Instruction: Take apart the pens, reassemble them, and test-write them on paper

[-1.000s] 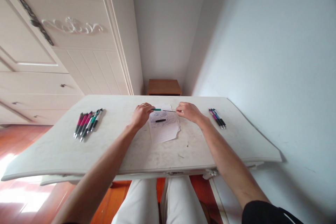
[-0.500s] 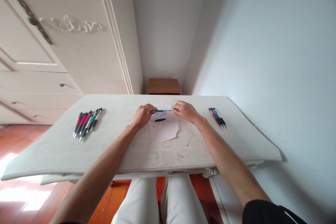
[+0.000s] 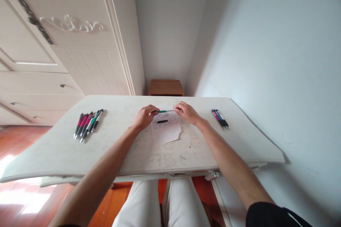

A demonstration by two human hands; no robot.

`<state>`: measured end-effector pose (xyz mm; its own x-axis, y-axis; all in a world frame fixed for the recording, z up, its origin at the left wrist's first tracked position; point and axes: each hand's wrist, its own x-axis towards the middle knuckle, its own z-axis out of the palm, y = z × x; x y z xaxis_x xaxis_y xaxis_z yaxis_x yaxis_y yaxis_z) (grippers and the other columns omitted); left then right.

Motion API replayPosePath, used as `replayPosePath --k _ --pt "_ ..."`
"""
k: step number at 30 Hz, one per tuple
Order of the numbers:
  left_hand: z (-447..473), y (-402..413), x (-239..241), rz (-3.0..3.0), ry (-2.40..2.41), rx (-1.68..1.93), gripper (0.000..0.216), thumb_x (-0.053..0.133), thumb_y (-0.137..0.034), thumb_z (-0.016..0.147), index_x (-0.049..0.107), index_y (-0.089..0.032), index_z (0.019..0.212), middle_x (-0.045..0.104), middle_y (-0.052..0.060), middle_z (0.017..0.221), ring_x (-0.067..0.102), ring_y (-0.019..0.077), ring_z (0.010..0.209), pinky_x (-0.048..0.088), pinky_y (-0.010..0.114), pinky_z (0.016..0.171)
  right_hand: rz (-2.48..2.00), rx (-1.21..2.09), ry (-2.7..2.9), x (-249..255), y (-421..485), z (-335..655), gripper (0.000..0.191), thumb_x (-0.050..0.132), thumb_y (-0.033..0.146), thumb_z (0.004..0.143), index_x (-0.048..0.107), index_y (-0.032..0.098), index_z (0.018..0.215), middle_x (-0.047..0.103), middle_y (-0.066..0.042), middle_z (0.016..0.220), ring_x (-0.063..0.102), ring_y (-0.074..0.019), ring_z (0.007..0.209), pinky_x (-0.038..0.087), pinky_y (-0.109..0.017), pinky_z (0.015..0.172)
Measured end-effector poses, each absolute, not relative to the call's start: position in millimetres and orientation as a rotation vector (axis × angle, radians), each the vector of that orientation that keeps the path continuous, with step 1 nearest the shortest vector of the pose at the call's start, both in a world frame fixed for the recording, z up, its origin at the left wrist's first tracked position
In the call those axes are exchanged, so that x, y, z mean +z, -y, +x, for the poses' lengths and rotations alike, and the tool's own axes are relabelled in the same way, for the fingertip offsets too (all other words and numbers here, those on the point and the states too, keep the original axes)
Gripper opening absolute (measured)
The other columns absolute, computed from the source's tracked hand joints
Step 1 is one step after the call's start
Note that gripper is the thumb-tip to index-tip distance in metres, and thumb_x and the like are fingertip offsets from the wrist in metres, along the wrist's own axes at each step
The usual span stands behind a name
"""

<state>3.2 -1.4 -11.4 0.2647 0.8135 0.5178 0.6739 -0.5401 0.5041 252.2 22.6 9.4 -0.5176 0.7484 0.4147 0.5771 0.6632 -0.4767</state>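
My left hand [image 3: 144,116] is closed in a pinch on a green pen barrel [image 3: 160,111], held level above a scribbled sheet of paper [image 3: 166,130]. My right hand [image 3: 187,112] pinches the thin dark refill [image 3: 170,111] that runs into the barrel's right end. A short black pen piece [image 3: 162,121] lies on the paper just below the two hands. Both hands hover close together near the far middle of the white table [image 3: 64,152].
Several pens with pink, green and black grips [image 3: 87,123] lie in a row at the table's left. A smaller bunch of pens [image 3: 220,118] lies at the right. A white wardrobe [image 3: 66,42] stands left, a brown wooden cabinet [image 3: 166,87] behind the table, a wall right.
My right hand has moved left toward my left hand, and less of the thin refill shows between them than before. The pens at both sides have not moved.
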Motion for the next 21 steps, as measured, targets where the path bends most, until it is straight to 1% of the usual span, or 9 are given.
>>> replayPosePath --k 7,12,15,21 --pt "3.3 -0.1 -13.5 2.406 -1.405 1.077 0.019 0.055 -0.02 0.086 0.072 -0.021 0.094 0.071 0.005 0.093 0.064 0.0193 0.086 0.048 0.032 0.084 -0.986 0.461 2.23 0.6 -30.1 252.1 0.017 0.048 0.024 0.089 0.056 0.017 0.076 0.056 -0.003 0.078 0.052 -0.015 0.077 0.039 -0.026 0.073" --pt "4.2 2.1 -9.9 2.358 -1.407 1.139 0.018 0.056 -0.02 0.085 0.071 -0.021 0.094 0.071 0.005 0.093 0.063 0.0188 0.086 0.048 0.032 0.084 -0.991 0.492 2.168 -3.6 -30.6 250.1 0.016 0.047 0.027 0.088 0.054 0.018 0.076 0.057 -0.003 0.079 0.053 -0.0147 0.077 0.04 -0.026 0.075" --pt "4.5 3.0 -9.1 2.354 -1.382 1.169 0.017 0.055 -0.021 0.085 0.071 -0.02 0.093 0.07 0.005 0.092 0.063 0.0185 0.086 0.048 0.032 0.083 -1.006 0.513 2.123 -4.4 -30.3 249.3 0.018 0.046 0.029 0.088 0.054 0.018 0.076 0.057 -0.002 0.078 0.053 -0.0148 0.076 0.04 -0.026 0.074" --pt "4.0 0.8 -13.0 2.431 -1.419 1.084 0.018 0.055 -0.021 0.085 0.071 -0.021 0.094 0.07 0.005 0.092 0.063 0.0195 0.086 0.048 0.034 0.084 -1.056 0.597 2.085 -5.6 -31.1 248.0 0.021 0.046 0.035 0.087 0.053 0.019 0.075 0.056 -0.001 0.075 0.052 -0.0146 0.073 0.041 -0.026 0.07"
